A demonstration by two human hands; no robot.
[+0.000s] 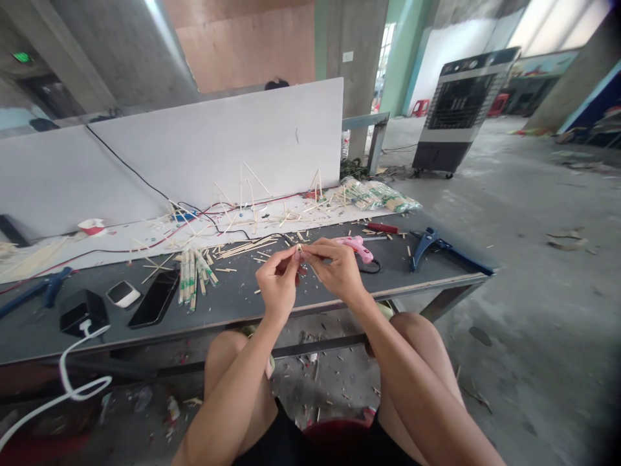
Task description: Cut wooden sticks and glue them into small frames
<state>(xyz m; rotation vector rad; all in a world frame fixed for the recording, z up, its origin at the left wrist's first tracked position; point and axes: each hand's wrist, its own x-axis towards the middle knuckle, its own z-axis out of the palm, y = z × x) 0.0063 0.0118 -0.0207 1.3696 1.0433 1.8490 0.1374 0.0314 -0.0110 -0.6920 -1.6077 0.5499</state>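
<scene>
The left hand (280,279) and right hand (338,268) are pinching a tiny piece (299,248) above the table (237,299), left of the pink glue gun (359,245), and it might be slipping away if either grip is getting loose

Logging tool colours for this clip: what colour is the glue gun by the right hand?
The glue gun is pink, seen in the head view.

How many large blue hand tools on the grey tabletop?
2. One blue tool lies at the right end of the tabletop, right of the pink glue gun; another blue tool lies at the left, beside the black block, running out of frame. Others may be hidden.
</scene>
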